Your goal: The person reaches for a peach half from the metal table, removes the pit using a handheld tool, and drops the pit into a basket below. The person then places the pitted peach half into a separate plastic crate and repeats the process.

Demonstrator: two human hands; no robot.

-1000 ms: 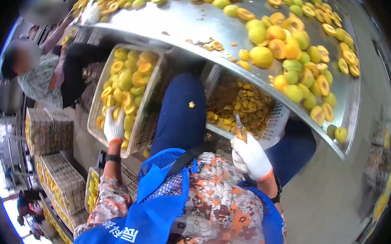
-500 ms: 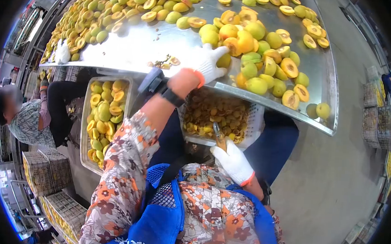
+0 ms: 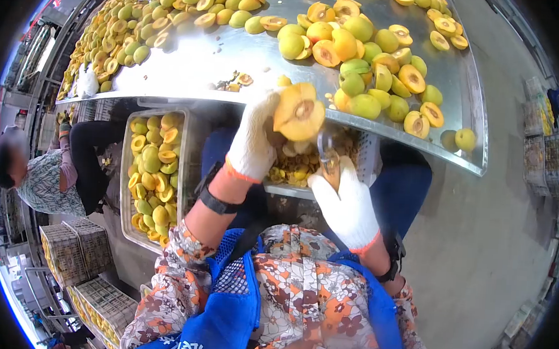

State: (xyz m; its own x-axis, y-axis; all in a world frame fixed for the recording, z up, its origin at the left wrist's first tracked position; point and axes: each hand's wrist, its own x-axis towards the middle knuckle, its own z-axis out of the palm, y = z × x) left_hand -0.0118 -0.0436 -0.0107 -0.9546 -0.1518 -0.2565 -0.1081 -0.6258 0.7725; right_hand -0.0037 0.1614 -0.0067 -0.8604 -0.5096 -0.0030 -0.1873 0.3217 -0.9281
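Note:
My left hand (image 3: 254, 138), in a white glove, grips a halved yellow fruit (image 3: 300, 111) with its cut face and brown pit showing. Close to the fruit's lower right, my right hand (image 3: 347, 203), gloved too, is closed round the wooden handle of a curved metal tool (image 3: 330, 167). The tool's looped tip is beside the fruit; whether they touch is unclear. Beneath both hands lies a white crate (image 3: 368, 160) holding brown and yellow scraps, partly hidden. Whole and halved fruits (image 3: 380, 79) are piled on the metal table (image 3: 191, 59) just beyond.
A crate of halved fruits (image 3: 153, 174) stands on the left. Farther left a person (image 3: 45, 175) sits near stacked crates (image 3: 76, 252). The table's raised metal edge (image 3: 413, 158) runs in front of me. More crates (image 3: 541, 156) stand at the far right.
My left hand has drawn back from the table pile and now holds a halved fruit over the scrap crate. My right hand has risen with the tool towards it.

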